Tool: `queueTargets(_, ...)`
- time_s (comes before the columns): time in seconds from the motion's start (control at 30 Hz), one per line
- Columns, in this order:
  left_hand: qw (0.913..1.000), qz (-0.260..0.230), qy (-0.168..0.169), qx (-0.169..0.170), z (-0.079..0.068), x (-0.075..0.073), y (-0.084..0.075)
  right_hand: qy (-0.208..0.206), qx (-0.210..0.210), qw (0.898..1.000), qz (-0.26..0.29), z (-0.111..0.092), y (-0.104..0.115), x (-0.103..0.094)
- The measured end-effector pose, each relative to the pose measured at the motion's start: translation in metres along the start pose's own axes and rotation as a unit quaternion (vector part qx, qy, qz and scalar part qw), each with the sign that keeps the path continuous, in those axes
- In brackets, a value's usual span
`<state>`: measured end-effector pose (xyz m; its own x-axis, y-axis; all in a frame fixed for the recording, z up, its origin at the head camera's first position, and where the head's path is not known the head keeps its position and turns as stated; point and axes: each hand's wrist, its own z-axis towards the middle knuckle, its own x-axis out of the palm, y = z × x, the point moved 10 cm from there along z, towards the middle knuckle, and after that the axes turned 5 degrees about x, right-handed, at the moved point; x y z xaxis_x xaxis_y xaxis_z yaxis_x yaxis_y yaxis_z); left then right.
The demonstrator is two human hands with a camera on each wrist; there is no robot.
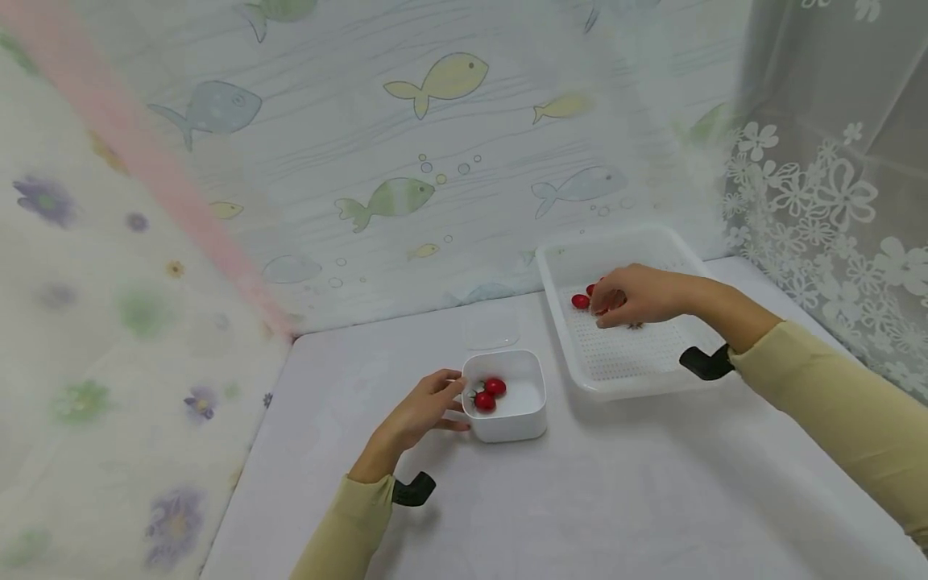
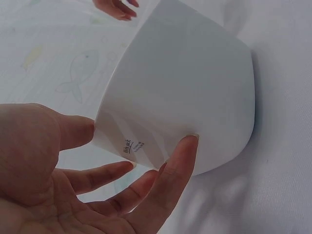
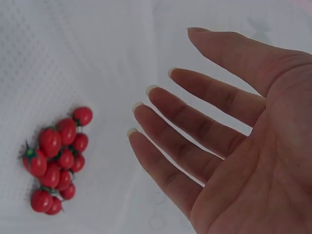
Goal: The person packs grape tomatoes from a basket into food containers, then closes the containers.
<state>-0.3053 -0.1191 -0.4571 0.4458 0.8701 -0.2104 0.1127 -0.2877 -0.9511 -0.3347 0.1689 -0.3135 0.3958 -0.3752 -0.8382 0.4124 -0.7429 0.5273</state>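
Note:
A small white square container holds two cherry tomatoes at its left side. My left hand touches that container's left wall with its fingertips; in the left wrist view the fingers are spread and fairly straight against the wall, near a small printed label. Over the white perforated basket, my right hand hovers with nothing in it. Its fingers are spread and loosely extended in the right wrist view. Several cherry tomatoes with green stems lie clustered in the basket, partly hidden by the hand in the head view.
A clear flat lid lies behind the small container on the white tabletop. A fish-patterned sheet hangs at the back, a flowered sheet at the left, and a lace curtain at the right.

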Motion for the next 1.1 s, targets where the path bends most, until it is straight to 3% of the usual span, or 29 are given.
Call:
queueTargets(0.37, 1.0000, 0.001, 0.005, -0.001, 0.000, 0.000, 0.000, 0.005, 0.060, 0.998, -0.034, 0.008, -0.044, -0.013)
queueTargets(0.57, 1.0000, 0.003, 0.006, 0.000, 0.001, -0.001, 0.000, 0.002, 0.070, 0.997, -0.019, 0.010, -0.060, -0.017)
queueTargets(1.1, 1.0000, 0.002, 0.004, 0.002, 0.002, 0.000, 0.002, 0.013, 0.150, 0.988, 0.040, 0.015, -0.112, -0.014)
